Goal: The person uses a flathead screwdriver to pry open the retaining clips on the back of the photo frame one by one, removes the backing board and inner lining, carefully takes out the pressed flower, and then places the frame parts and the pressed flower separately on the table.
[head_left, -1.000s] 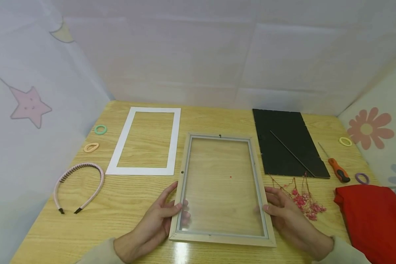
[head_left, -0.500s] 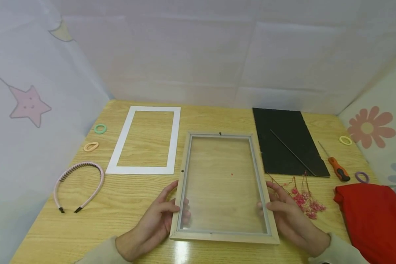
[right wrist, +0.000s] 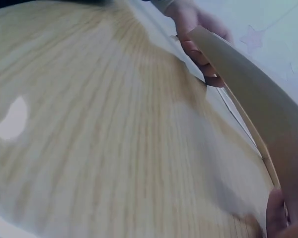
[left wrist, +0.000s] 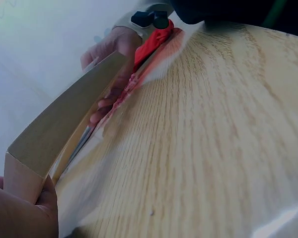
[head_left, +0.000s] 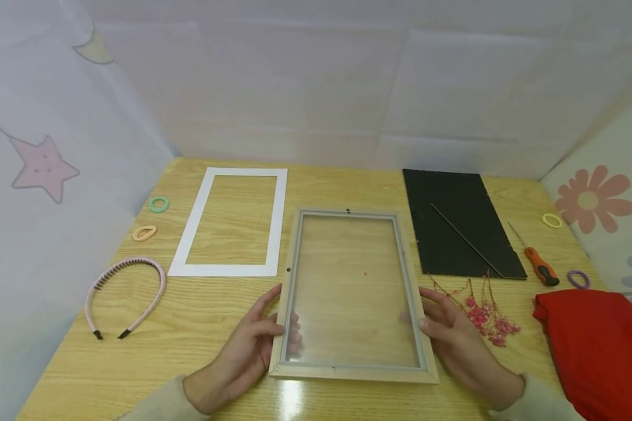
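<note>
A light wooden picture frame [head_left: 358, 373] with a clear pane [head_left: 353, 292] is at the centre of the head view. My left hand [head_left: 237, 356] grips its left side, thumb on the front and fingers behind, showing through the pane. On the opposite side my right hand [head_left: 466, 351] holds the frame the same way. Both wrist views show the near edge of the picture frame [left wrist: 64, 114] raised over the tabletop. Just beyond my right hand lies a sprig of pink flowers [head_left: 487, 321], partly under a black board [head_left: 453, 204] in this view.
A white mat [head_left: 223, 270], a pink headband [head_left: 162, 280], a green hair tie [head_left: 151, 207] and an orange one [head_left: 137, 235] lie left. Rightward are a thin rod [head_left: 463, 238] on the board, a screwdriver [head_left: 539, 266], yellow and purple hair ties, and red cloth [head_left: 595, 345].
The picture frame shifted slightly right, then back left with both hands. The grip on both sides is much the same; the other things on the table stay put.
</note>
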Demonstrator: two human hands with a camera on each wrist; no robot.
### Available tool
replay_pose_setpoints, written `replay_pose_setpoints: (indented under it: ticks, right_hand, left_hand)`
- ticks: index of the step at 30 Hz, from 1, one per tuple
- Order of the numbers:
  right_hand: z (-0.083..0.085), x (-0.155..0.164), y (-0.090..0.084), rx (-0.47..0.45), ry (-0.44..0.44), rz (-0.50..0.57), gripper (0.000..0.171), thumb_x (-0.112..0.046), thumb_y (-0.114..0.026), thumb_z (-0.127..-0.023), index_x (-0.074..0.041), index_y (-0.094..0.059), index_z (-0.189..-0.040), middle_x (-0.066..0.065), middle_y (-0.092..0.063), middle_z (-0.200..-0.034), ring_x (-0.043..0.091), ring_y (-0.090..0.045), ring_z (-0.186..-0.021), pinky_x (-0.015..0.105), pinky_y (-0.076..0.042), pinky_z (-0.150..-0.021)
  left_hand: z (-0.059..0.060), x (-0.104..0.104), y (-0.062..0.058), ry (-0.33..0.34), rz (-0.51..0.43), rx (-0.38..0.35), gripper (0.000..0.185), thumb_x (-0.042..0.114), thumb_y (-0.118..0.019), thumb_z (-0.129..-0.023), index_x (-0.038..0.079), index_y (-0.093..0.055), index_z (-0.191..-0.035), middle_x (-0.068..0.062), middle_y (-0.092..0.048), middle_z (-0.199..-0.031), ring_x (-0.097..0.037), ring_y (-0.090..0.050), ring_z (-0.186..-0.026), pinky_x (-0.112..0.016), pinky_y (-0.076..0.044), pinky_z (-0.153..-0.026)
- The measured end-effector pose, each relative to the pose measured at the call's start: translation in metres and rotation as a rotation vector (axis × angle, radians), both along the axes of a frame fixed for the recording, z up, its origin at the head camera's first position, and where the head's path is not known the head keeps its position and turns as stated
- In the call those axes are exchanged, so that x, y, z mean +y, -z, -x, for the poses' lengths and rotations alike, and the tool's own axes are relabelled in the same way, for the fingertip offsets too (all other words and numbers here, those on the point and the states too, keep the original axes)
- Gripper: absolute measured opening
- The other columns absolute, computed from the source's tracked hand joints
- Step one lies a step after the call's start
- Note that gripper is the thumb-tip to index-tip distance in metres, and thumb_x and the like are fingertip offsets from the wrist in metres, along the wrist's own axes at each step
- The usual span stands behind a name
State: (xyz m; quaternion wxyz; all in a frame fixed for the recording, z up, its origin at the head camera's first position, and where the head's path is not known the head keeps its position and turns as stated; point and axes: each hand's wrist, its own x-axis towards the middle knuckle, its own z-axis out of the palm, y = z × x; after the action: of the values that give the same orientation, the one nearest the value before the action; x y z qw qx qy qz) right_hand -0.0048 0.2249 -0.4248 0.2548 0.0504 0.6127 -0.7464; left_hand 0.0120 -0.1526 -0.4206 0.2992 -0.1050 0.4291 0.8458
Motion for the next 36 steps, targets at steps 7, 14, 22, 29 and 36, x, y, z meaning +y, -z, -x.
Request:
replay_pose_setpoints:
  ticks: [7,14,22,29,36]
  right_hand:
    - [-0.006,-0.013,-0.005,0.184,0.157,-0.277,0.051,-0.006,-0.065,-0.097,0.002,-0.045,-0.143,-0.012,-0.062,-0.119,0.002,-0.060,-0.108,0.016,-0.055,-0.086]
    - [-0.002,-0.004,-0.010,0.188,0.061,-0.185,0.038,-0.005,-0.063,-0.099,-0.006,-0.058,-0.136,-0.009,-0.073,-0.107,0.003,-0.067,-0.092,0.018,-0.057,-0.075]
    - [0.015,0.003,-0.019,-0.003,-0.049,-0.035,0.031,-0.013,-0.055,-0.104,-0.021,-0.059,-0.134,-0.009,-0.072,-0.108,0.006,-0.069,-0.098,0.024,-0.061,-0.085]
    - [0.030,-0.006,-0.021,0.000,-0.049,-0.090,0.028,-0.013,-0.059,-0.102,-0.017,-0.051,-0.129,-0.009,-0.064,-0.104,0.007,-0.068,-0.094,0.027,-0.062,-0.080]
    - [0.034,-0.010,-0.021,0.000,-0.069,-0.060,0.034,-0.010,-0.061,-0.100,-0.016,-0.043,-0.129,-0.010,-0.066,-0.110,0.008,-0.069,-0.094,0.024,-0.061,-0.072]
  left_hand:
    - [0.000,-0.001,0.000,-0.016,0.022,0.003,0.088,-0.005,-0.047,-0.092,0.030,-0.007,-0.162,-0.002,-0.054,-0.118,-0.011,-0.070,-0.086,-0.034,-0.062,-0.091]
    - [-0.001,-0.002,0.001,-0.015,0.056,0.035,0.088,-0.005,-0.048,-0.091,0.029,-0.008,-0.162,-0.003,-0.054,-0.119,-0.013,-0.071,-0.087,-0.035,-0.062,-0.091]
    - [-0.002,-0.002,0.003,0.040,0.275,0.148,0.086,-0.001,-0.057,-0.092,0.018,-0.011,-0.162,-0.005,-0.070,-0.118,-0.016,-0.074,-0.089,-0.035,-0.062,-0.087]
    - [0.012,-0.006,-0.003,0.201,0.557,0.282,0.070,0.020,-0.063,-0.098,-0.014,-0.028,-0.147,-0.010,-0.076,-0.093,-0.013,-0.070,-0.072,-0.029,-0.063,-0.066]
    - [0.023,-0.009,-0.007,0.234,0.674,0.308,0.065,0.021,-0.070,-0.094,-0.014,-0.041,-0.140,-0.007,-0.064,-0.087,-0.014,-0.064,-0.062,-0.036,-0.064,-0.060]
